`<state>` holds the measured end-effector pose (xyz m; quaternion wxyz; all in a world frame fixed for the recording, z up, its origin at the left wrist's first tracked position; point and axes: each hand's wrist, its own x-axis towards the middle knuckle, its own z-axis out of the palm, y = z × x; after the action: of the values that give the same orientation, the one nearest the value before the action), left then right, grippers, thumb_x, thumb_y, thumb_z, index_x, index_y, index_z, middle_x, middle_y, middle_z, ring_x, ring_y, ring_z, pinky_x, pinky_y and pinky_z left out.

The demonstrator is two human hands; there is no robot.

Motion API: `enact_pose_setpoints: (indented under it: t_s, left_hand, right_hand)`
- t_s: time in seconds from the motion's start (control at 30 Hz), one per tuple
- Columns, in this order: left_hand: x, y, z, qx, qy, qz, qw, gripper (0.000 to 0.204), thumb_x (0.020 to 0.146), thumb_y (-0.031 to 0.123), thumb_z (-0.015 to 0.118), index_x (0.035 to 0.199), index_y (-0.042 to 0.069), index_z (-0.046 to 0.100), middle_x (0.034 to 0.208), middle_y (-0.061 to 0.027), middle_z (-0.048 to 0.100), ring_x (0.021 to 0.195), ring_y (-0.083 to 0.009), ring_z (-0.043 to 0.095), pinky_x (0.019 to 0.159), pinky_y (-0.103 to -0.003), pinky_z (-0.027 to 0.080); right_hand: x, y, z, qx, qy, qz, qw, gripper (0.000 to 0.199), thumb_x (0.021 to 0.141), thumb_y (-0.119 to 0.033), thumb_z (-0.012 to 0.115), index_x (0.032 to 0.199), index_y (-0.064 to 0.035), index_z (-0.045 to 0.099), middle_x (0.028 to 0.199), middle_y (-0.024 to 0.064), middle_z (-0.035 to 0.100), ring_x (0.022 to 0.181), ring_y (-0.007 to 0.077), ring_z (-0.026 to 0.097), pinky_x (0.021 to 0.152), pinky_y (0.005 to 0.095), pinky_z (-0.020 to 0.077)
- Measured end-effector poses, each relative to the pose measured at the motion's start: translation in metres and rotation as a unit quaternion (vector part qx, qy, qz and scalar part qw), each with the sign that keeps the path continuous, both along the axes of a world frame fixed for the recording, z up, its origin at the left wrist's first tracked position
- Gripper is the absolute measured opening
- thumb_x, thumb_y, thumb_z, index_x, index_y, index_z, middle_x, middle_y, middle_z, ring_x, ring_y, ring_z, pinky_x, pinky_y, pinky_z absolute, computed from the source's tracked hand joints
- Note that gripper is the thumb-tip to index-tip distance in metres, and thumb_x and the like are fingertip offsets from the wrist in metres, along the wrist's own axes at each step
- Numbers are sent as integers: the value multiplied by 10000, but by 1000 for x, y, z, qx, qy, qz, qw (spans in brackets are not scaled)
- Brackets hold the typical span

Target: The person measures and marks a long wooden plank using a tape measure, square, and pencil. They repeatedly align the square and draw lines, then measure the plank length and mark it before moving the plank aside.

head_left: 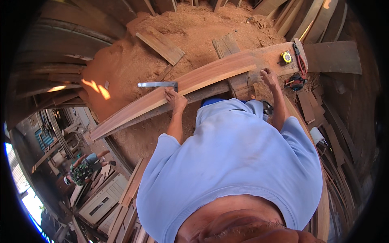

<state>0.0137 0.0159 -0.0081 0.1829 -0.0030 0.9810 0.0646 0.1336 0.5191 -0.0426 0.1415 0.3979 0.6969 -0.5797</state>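
A long reddish plank (214,75) lies slantwise in front of me on a rough wooden support. My left hand (176,99) is closed at the plank's near edge, gripping the stock of a try square (156,84). The square's metal blade reaches left across the plank and past its far edge. Close to the plank's right end is my right hand (269,77), raised with its fingers curled together. Whatever those fingers may hold is too small to make out.
Right of the plank lie a yellow tape measure (286,57), red-handled pliers (300,64) and a dark round object (296,83). Reddish sawdust (190,26) covers the ground beyond, with a loose board (161,44) on it. Another person (83,168) is at far left among stacked timber.
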Motion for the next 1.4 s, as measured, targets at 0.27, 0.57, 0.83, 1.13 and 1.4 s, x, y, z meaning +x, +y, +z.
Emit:
enact_pose_setpoints:
  t_s: [0.27, 0.57, 0.83, 1.13, 1.4]
  left_hand:
    - [35, 72, 26, 188, 64, -139, 970, 436, 786, -45, 638, 1203, 12, 523, 1374, -261, 518, 1288, -473, 465, 1089, -536, 378]
    - [56, 187, 50, 347, -127, -277, 887, 514, 783, 53, 766, 1236, 45, 523, 1144, -233, 631, 1078, -442, 609, 907, -504, 504]
    - [38, 220, 80, 397, -7, -359, 845, 440, 829, 139, 762, 1223, 27, 600, 1164, -180, 643, 1103, -365, 624, 952, -446, 503]
    - [-4, 288, 336, 762, -347, -360, 413, 314, 931, 223, 661, 1131, -19, 685, 1093, -152, 651, 1028, -245, 609, 917, -368, 476]
    - [-2, 287, 427, 811, -317, -426, 245, 225, 910, 197, 659, 1025, 4, 657, 1001, -122, 634, 936, -218, 597, 847, -350, 471]
  right_hand:
    - [-15, -35, 31, 1, 31, 103, 994, 332, 981, -306, 601, 997, 18, 671, 836, 59, 674, 728, 126, 597, 672, 302, 490]
    - [9, -110, 48, -283, 37, 64, 956, 205, 980, -242, 673, 1042, -48, 643, 819, -8, 628, 677, 75, 546, 604, 237, 467]
    - [11, -83, 26, -321, 140, -104, 931, 99, 1001, -183, 630, 1036, -98, 666, 784, -45, 618, 659, 73, 577, 601, 223, 482]
    - [37, 32, -22, -18, 100, -236, 966, 214, 971, -207, 642, 1042, -16, 708, 803, 8, 652, 666, 93, 591, 575, 240, 462]
    - [47, 30, -79, 239, -18, -150, 959, 469, 872, -170, 636, 1276, 66, 606, 1002, 174, 727, 876, 261, 703, 769, 368, 551]
